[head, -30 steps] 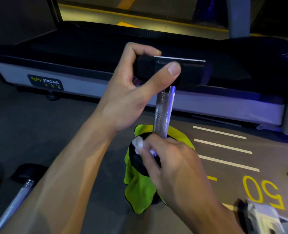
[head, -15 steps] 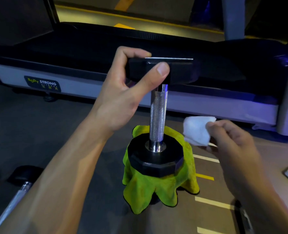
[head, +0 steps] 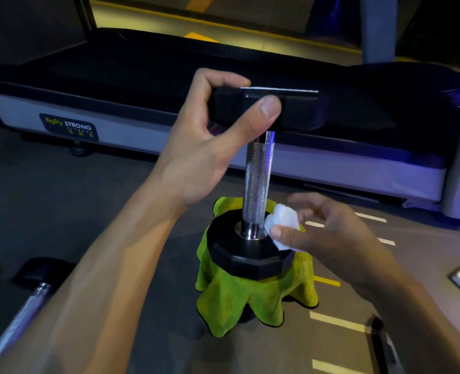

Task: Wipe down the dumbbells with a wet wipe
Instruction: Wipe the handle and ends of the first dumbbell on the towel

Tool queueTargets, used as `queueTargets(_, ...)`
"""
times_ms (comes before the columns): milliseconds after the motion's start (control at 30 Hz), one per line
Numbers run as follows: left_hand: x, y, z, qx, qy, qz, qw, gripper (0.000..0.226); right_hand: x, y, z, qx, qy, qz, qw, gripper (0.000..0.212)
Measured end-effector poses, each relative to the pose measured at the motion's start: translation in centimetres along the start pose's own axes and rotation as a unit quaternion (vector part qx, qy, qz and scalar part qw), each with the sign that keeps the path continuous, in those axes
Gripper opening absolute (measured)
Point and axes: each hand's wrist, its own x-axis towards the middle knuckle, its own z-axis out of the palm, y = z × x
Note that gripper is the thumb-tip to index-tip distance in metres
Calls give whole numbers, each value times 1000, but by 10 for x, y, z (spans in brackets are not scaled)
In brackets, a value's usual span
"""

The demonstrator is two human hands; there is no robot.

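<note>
Pinching the upper head [head: 291, 110] of the upright dumbbell [head: 256, 184] with the left hand [head: 196, 147], thumb on the near face, fingers curled over the far edge, steadying it. Pinching a folded wet wipe [head: 284, 225] in the right hand [head: 328, 236], thumb below, fingers loosely spread above, bringing it against the base of the knurled handle [head: 257, 179], just beside the collar. Standing the lower head [head: 247, 252] on a green towel [head: 239, 300] draped over something hidden beneath. Lying at lower left, a second dumbbell [head: 21, 306] on the floor [head: 61, 211], well apart; sitting behind, a treadmill [head: 115, 122].

Risking a topple, probably: balancing a heavy weight on a soft, raised perch, held only by a light pinch at the top. Pushing sideways with the wipe possibly tipping it or sliding the towel. Snagging and shredding the wipe on the knurling also likely.
</note>
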Motion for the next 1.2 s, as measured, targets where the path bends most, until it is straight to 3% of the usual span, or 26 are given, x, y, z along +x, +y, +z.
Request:
queueTargets(100,-1,2,1,-5,8,0,1000,43,-3,0,-9,-88,21,7,996,59)
queueTargets(233,-5,4,2,17,18,-4,1000,45,-5,-10,-17,-122,-2,-61,991,35)
queueTargets(433,-11,10,8,19,29,-18,999,47,5,-45,-30,-244,-29,-94,965,48)
queueTargets(600,-16,15,15,28,30,-3,999,47,12,-64,-37,-327,-129,-53,935,47)
queueTargets(667,-16,16,18,45,22,7,999,47,14,-68,-39,-376,-87,-100,917,46)
queueTargets(733,-17,18,22,57,16,12,998,50,13,-68,-39,-346,-72,-132,926,41)
queueTargets(800,-17,19,28,63,13,18,998,50,10,-64,-39,-303,-86,-128,940,28)
queueTargets(867,-17,20,33,67,8,17,998,50,8,-61,-45,-311,-43,-122,942,21)
queueTargets(1000,-13,20,31,75,5,12,997,49,10,-61,-53,-346,1,-92,934,18)
queueTargets(1100,-10,18,25,69,14,-1,998,49,16,-53,-53,-344,92,-55,933,23)
queueTargets(1200,-8,17,21,66,12,-7,998,48,17,-49,-39,-279,116,-44,952,18)
